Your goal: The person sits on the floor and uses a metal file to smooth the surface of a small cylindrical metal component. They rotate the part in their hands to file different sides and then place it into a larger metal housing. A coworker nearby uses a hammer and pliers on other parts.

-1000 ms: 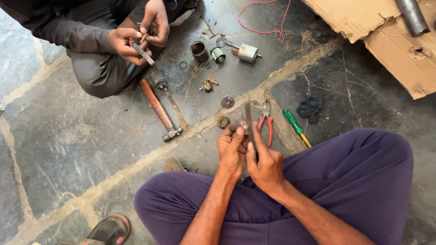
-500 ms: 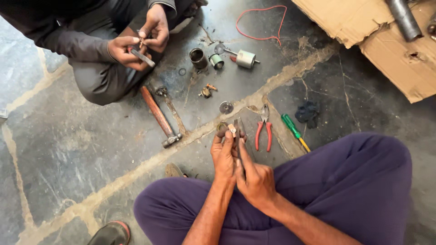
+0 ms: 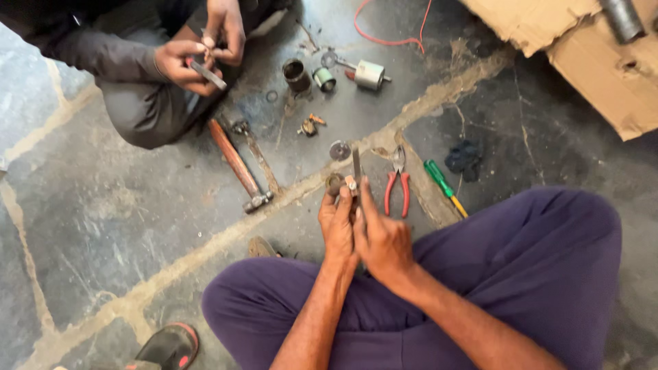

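Note:
I sit cross-legged in purple trousers on a stone floor. My left hand [image 3: 337, 226] and my right hand [image 3: 381, 236] are pressed together in front of my lap. Between them they grip a small round metal part [image 3: 334, 183] and a thin flat metal tool [image 3: 356, 166] that points away from me. Which hand holds which is hard to tell. Red-handled pliers [image 3: 396, 185] lie just right of my fingers, and a green-handled screwdriver [image 3: 442, 183] lies beyond them.
Another person squats at the top left, both hands [image 3: 199, 51] on a small tool. A wooden-handled hammer [image 3: 236, 164], a dark cylinder [image 3: 297, 74], a small motor [image 3: 370, 74], a red wire [image 3: 391, 34], a black rag [image 3: 465, 156] and cardboard [image 3: 582, 48] lie around. A sandal [image 3: 168, 346] is at bottom left.
My hands have stayed closed on the small part and the thin tool, with my fingers shifting slightly. The other person's hands keep working on their tool. The camera has drifted.

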